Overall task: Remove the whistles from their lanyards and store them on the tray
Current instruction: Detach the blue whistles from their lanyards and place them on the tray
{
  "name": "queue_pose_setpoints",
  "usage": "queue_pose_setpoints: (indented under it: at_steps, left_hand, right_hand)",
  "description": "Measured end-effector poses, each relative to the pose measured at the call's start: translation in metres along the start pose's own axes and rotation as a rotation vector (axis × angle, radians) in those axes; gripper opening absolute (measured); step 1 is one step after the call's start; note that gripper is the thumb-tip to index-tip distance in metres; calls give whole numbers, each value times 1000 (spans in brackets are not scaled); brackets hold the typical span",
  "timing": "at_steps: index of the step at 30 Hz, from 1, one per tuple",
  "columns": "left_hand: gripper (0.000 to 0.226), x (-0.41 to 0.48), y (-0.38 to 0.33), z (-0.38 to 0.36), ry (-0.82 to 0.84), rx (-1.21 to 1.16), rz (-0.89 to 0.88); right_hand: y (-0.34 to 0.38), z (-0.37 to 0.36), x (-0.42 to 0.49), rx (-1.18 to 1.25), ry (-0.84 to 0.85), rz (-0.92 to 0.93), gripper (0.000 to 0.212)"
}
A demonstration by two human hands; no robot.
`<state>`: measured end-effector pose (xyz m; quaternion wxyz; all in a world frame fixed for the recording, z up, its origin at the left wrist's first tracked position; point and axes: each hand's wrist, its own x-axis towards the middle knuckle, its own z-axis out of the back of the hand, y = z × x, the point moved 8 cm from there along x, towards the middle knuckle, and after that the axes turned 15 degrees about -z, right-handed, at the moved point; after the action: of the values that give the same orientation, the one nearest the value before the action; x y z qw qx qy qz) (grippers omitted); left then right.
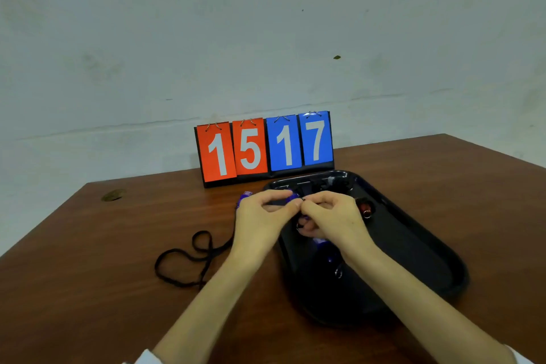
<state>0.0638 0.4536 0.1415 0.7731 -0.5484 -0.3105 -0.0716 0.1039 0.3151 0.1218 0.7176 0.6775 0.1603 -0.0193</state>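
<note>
My two bare forearms reach in over the near end of the glossy black oval plastic tray (pixel 428 260), which sits on the brown wooden table (pixel 88 289). Inside the tray at its near end, under my right wrist, lies a loose purple whistle (pixel 320 243) with a small metal ring (pixel 339 272) just beside it. On the table left of the tray, the thin black cord lanyard (pixel 189 257) sprawls in loops and runs up behind my left hand (pixel 260 216). That hand hovers over the tray's left rim, fingers curled round a purple plastic whistle (pixel 293 195). My right hand (pixel 334 216) meets it above the tray's middle, thumb and forefinger pinching that whistle's end; the fitting there is too small to make out. Just beyond my right hand, inside the tray, rests a dark red whistle (pixel 365 205). Black items at the tray's far end are unclear. Behind the tray stands a red-and-blue flip scoreboard (pixel 266 148) reading 15 and 17.
</note>
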Motion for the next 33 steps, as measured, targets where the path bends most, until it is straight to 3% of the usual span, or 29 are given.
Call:
queue_pose_setpoints:
  at_steps: [3,7,12,17,21,24,26,29,33]
  left_hand:
    - [26,1,-3,-26,94,-25,14]
    - [27,4,-14,-63,232,86,-93]
    - [49,3,-13,-105,467,222,-122]
    - [49,-5,-7,-117,699,488,-259]
    - [52,-7,-5,-111,736,569,-276]
    - [57,-11,0,-106,771,508,-238]
    - [51,-6,1,-94,706,415,-206]
    - [26,19,10,-50,460,360,-138]
    - [9,53,48,36,134,667,-4]
  right_hand:
    - [7,29,-4,-191,-64,35,8]
    - [7,69,-6,-425,-102,34,9]
    - [-9,96,-4,-555,-137,-12,15]
    - [-31,101,-5,-617,-116,-47,23]
    - [-34,100,-5,-679,-57,-62,32]
    - [-23,101,-8,-764,-126,-28,32]
    - [-9,99,-11,-767,-222,25,27]
    - [11,74,-11,-684,-254,140,16]
    - [31,10,3,-685,-131,223,11]
